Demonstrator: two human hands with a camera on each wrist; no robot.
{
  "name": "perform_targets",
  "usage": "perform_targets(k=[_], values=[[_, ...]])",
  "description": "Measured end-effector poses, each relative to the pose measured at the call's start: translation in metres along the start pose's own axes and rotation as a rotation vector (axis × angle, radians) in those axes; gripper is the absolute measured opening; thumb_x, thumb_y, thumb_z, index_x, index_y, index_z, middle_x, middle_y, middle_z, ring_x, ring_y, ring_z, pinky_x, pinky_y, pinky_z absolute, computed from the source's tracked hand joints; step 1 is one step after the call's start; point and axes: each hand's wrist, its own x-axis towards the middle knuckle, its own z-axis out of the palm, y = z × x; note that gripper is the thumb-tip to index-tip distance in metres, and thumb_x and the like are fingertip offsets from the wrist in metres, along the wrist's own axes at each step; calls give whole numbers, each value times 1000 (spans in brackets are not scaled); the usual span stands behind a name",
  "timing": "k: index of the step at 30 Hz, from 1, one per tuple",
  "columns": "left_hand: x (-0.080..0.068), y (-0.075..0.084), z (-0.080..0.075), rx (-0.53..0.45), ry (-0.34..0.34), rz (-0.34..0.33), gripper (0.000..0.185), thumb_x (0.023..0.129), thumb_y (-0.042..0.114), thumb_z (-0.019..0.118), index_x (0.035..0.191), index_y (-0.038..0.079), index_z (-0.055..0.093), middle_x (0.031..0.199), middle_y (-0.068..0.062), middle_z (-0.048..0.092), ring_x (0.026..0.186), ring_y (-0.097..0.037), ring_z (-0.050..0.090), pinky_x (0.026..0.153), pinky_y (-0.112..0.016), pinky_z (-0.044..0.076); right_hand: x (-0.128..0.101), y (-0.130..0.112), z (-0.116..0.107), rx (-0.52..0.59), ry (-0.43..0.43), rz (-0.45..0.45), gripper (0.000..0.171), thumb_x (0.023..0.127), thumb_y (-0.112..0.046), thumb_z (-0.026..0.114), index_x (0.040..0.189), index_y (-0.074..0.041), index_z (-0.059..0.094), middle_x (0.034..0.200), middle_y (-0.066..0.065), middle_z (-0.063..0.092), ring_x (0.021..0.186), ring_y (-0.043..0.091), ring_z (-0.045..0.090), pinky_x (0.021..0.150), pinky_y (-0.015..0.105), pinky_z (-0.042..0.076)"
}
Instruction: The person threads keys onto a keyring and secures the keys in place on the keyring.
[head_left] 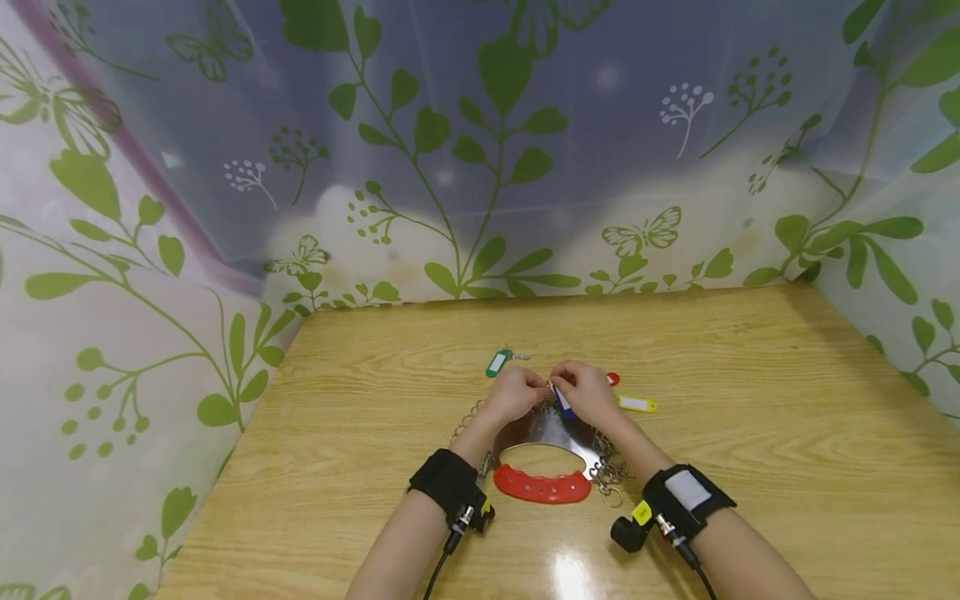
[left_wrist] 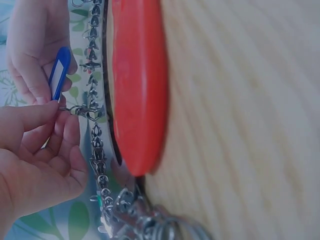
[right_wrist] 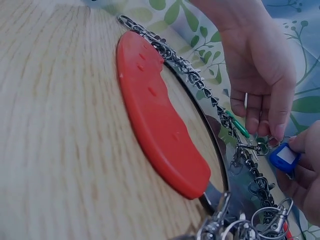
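Near the middle of the wooden table (head_left: 750, 375), a little toward its near edge, lies a metal key-ring holder with a red handle (head_left: 542, 486) and a row of small metal clips (right_wrist: 200, 85) along its rim. Both hands meet just beyond it. The right hand (head_left: 588, 392) pinches a blue key tag (left_wrist: 59, 70) between thumb and fingers; the left hand (head_left: 516, 392) has its fingertips closed on the tag's small split ring (left_wrist: 75, 110), right where it touches one clip of the row. From the wrist views the ring looks caught at a clip, though whether it is fully hooked cannot be told.

To do this step well, as I judge it, the left fingers should keep the ring steady and square to the clip's opening while the right hand holds the tag just taut, so the ring slides rather than twists. Small motions suit best, since the neighbouring clips sit close and could snag.

A green key tag (head_left: 497, 363) lies beyond the hands toward the far edge, a yellow key tag (head_left: 638, 404) and a red key tag (head_left: 612, 379) lie just right of the right hand, and loose rings (head_left: 611, 483) are bunched at the holder's right end
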Motion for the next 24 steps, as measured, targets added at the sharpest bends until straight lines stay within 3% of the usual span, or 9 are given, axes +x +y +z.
perform_targets(k=[10, 18, 24], values=[[3, 0, 2, 7, 16, -27, 25, 88, 9, 62, 67, -4, 67, 52, 3, 46, 47, -9, 40, 45, -21, 30, -2, -3, -2, -4, 15, -18, 8, 88, -6, 60, 88, 0, 66, 81, 10, 66, 71, 21, 58, 64, 36, 46], [3, 2, 3, -30, 31, -78, 25, 89, 14, 62, 71, -2, 70, 61, -6, 58, 47, -10, 41, 44, -22, 31, -1, -1, -4, 20, -3, -21, 8, 89, -6, 61, 89, 0, 66, 84, 11, 67, 75, 23, 61, 67, 37, 48], [5, 2, 3, -28, 40, -83, 22, 91, 13, 59, 80, -1, 71, 67, -10, 62, 53, -11, 47, 47, -22, 35, 3, 1, -11, 92, -80, 8, 13, 89, -5, 60, 95, 3, 67, 95, 17, 67, 89, 32, 62, 76, 42, 49]])
